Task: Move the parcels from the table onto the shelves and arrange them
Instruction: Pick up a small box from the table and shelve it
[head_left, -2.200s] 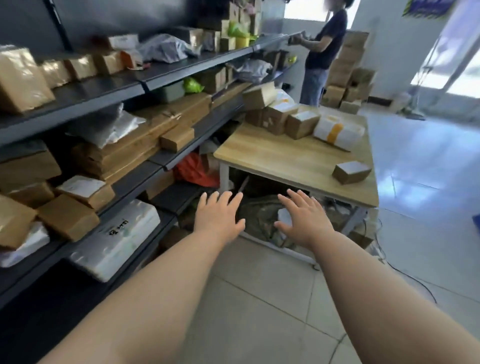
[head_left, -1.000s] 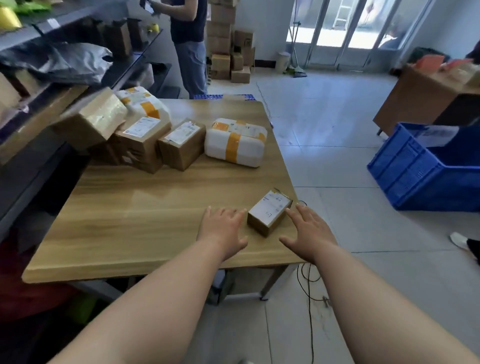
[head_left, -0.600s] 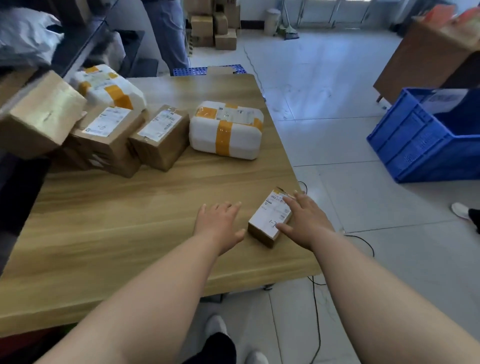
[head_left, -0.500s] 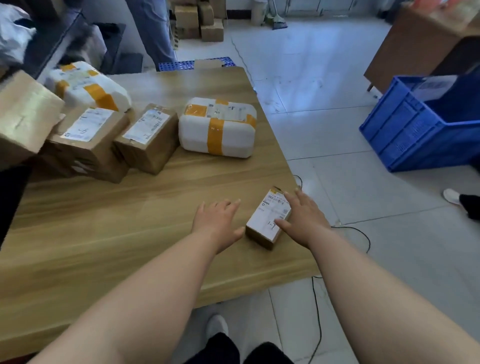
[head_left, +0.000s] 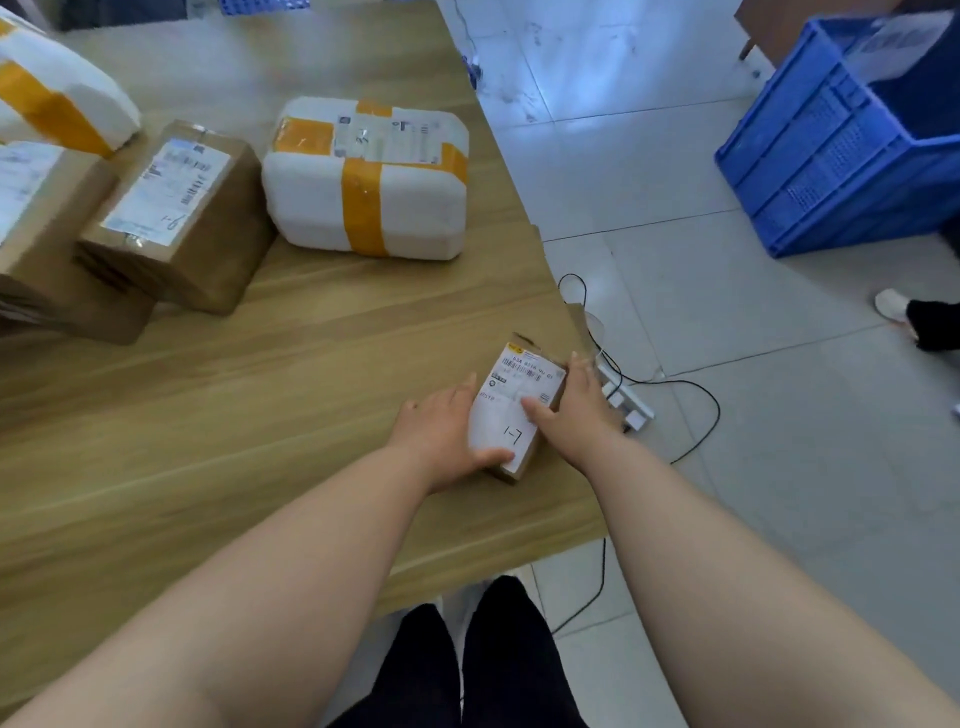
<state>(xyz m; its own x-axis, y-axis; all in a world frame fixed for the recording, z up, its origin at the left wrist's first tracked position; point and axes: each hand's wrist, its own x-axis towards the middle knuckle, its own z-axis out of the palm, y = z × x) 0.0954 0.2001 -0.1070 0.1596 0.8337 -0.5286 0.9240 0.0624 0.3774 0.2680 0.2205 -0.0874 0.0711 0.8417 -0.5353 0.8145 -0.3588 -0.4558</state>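
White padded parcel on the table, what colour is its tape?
Orange tape, seen in the head view.

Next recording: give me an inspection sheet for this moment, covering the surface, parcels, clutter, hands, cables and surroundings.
Surface: wooden table, with bare grain between the parcels.
Job's things: small labelled parcel near the table's right edge. Farther back are a white parcel with orange tape, a cardboard box to its left, and a second cardboard box and second white taped parcel, both cut off at the frame's left edge.
Clutter: nothing seen.
Hands: left hand and right hand hold the small labelled parcel from either side, thumbs on its label.
Cables: white power strip and black cable on the floor beside the table.
Surroundings: tiled floor, blue crate, another person's shoe.
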